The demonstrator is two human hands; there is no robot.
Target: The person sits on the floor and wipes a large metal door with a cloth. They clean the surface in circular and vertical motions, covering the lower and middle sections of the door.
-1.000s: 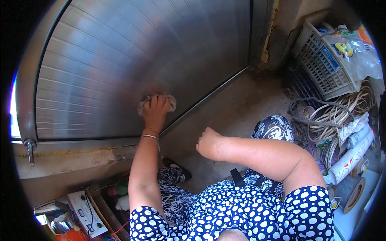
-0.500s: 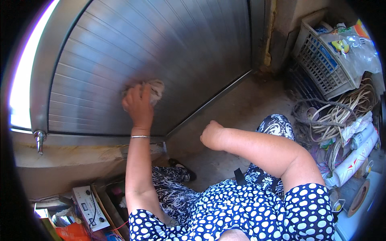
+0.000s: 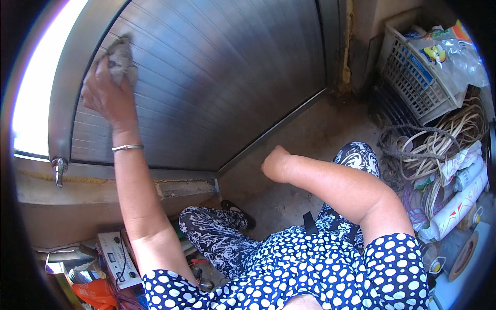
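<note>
My left hand [image 3: 109,95] presses a grey-beige cloth rag [image 3: 122,61] against the ribbed silver metal door panel [image 3: 222,77], near its left frame. The fingers are bunched around the rag, and the arm reaches up and forward with a bracelet on the wrist. My right hand [image 3: 276,164] hangs over the floor near my knee, curled into a fist with nothing showing in it. Its fingers are mostly turned away from view, and it touches neither the panel nor any object.
A metal handle [image 3: 59,170] sticks out at the panel's lower left corner. To the right stand a plastic crate [image 3: 411,77] with bags, coiled ropes [image 3: 431,150] and a white tube [image 3: 460,204]. At lower left lie a white control box [image 3: 118,258] and an orange bag [image 3: 95,293].
My left hand has slid the rag up and to the left across the panel, toward its left frame. My right hand has barely moved.
</note>
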